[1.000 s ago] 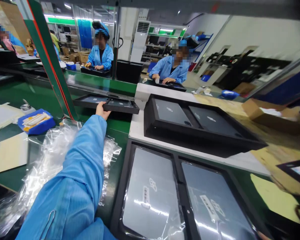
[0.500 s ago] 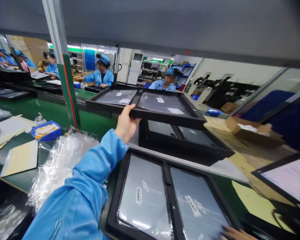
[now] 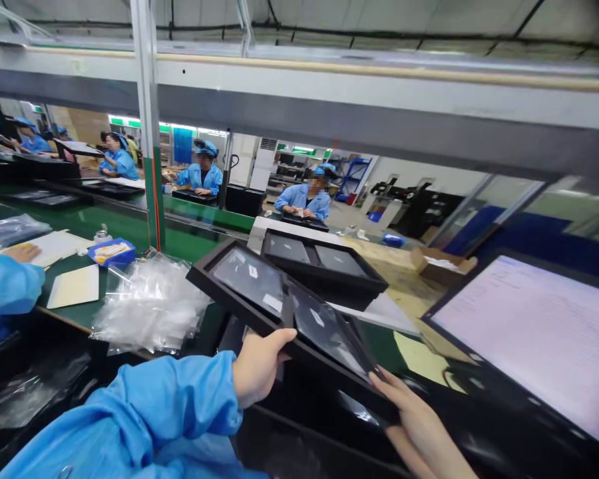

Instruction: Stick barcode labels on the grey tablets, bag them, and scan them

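A black two-compartment tray (image 3: 224, 299) hangs tilted in front of me, its right end lower. My left hand (image 3: 259, 366) grips its near edge around the middle, thumb on top. At the right end, my right hand (image 3: 419, 412) holds the rim with its fingers. In each compartment lies a flat dark panel (image 3: 247, 273) in clear film, with white labels. Beneath the held tray, another tray with film-wrapped panels (image 3: 357, 404) is mostly hidden.
Another black tray (image 3: 324, 289) with panels stands behind. Clear plastic bags (image 3: 150, 303) and a blue bin (image 3: 112, 253) are to the left. A monitor (image 3: 534, 339) is at right; a post (image 3: 152, 179) rises left. A co-worker's sleeve (image 3: 10, 283) reaches in.
The tray held by my left hand has come down and nearer from the stack behind, over the near tray. My right hand has risen onto its right end. The view has tilted upward.
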The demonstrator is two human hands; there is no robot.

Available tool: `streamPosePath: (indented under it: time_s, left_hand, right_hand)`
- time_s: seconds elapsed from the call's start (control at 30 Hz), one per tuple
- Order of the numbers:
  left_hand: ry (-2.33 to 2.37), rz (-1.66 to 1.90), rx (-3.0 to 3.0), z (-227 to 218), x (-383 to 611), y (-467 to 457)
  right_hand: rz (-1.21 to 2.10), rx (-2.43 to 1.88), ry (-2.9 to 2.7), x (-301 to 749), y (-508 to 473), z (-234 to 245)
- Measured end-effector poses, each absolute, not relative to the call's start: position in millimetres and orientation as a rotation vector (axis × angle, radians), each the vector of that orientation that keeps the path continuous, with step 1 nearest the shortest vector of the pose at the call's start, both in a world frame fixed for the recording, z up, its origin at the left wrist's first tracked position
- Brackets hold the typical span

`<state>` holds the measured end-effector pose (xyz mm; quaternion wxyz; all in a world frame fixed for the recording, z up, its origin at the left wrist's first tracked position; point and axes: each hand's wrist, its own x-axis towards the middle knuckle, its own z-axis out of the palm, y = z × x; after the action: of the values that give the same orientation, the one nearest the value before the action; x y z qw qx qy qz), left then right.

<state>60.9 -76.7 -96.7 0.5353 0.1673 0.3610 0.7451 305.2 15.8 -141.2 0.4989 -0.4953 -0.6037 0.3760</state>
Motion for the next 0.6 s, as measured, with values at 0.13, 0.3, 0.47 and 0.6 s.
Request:
streamPosePath:
  time_s: [0.13, 0.3, 0.47, 0.6]
  left_hand:
    - [0.879, 1.684, 0.269, -127.1, 83.5, -80.3]
    - [0.986, 1.077, 0.503, -146.5, 92.2, -110.3]
    - [1.364, 1.250, 1.598, -115.1, 25.9, -145.3]
    - [2.059, 1.419, 1.514, -109.5, -49.2, -117.9]
  right_hand:
    - [1.122, -1.240, -1.186, 312.9, 30.2, -161.7]
    - [0.934, -1.218, -1.245, 344.1, 53.5, -193.8]
    - [0.951, -1.208, -1.324, 348.8, 47.8, -210.6]
    - [0.935, -1.201, -1.253, 334.9, 34.3, -204.1]
